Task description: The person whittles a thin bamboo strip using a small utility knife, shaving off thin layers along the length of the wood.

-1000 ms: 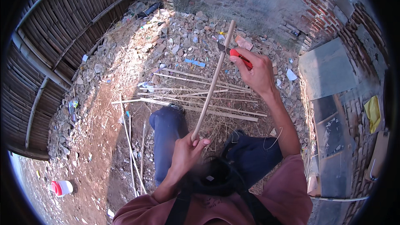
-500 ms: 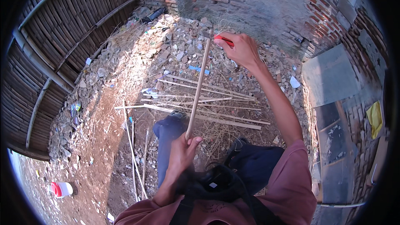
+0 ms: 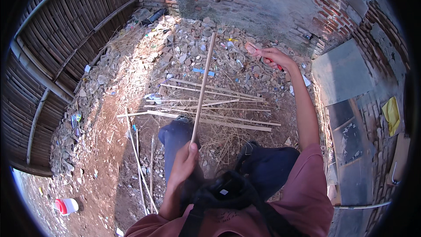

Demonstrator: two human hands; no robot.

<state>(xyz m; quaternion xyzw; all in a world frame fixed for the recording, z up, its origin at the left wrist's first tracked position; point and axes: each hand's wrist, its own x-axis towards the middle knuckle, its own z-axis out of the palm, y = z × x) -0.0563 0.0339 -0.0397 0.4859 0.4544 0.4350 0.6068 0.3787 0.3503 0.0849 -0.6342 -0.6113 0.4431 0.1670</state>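
White plastic container with red top (image 3: 66,206): sat on the ground, contents not visible. Left hand (image 3: 186,160): was closed around the near end of one long, straight, pale-brown wooden strip (image 3: 203,88), which slanted away above several thin, pale strips (image 3: 245,126). Right hand (image 3: 277,57): farther out, well apart, was curled around a red-handled tool (image 3: 279,67), working end indistinct.

Bright sunlight and shadow split the ground (image 3: 103,149), while fisheye distortion bows the brick wall (image 3: 250,0).
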